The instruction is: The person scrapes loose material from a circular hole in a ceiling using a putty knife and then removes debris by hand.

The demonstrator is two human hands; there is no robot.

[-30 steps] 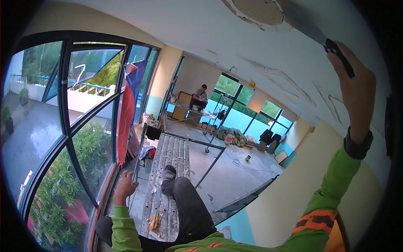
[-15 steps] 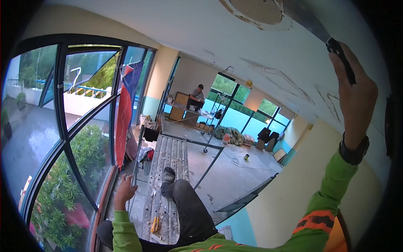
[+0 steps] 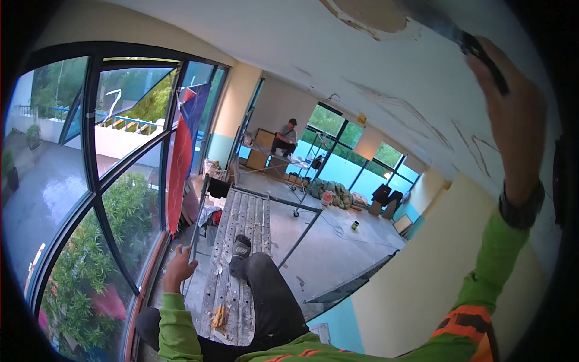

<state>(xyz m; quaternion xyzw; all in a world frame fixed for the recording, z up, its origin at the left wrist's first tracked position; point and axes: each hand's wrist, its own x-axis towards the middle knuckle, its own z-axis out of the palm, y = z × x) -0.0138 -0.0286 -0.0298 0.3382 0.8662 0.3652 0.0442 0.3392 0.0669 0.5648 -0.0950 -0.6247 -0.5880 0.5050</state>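
My right hand (image 3: 515, 114) is raised to the ceiling at the upper right, closed around the black handle of a putty knife (image 3: 445, 25). The knife's wide metal blade, blurred, reaches toward a round tan patch (image 3: 371, 13) with rough brown edges in the white ceiling. Whether the blade touches the ceiling, I cannot tell. My left hand (image 3: 178, 268) hangs low beside the upright scaffold pole (image 3: 195, 238), holding nothing, its fingers loosely bent and the thumb apart. A small yellow-orange tool (image 3: 219, 316), its kind unclear, lies on the scaffold plank (image 3: 248, 211) beside my leg.
Debris litters the plank, which a scaffold rail (image 3: 292, 204) borders. Dark-framed windows (image 3: 93, 120) and a red-and-blue cloth (image 3: 182, 157) stand left. Farther off, a person (image 3: 284, 139) sits near a wheeled scaffold, with green sacks (image 3: 330, 193) along the wall and a can (image 3: 354, 225) on the floor.
My right hand and the putty knife have shifted slightly upward, the blade blurring with motion. My left hand stays beside the pole, and the view has tilted slightly.
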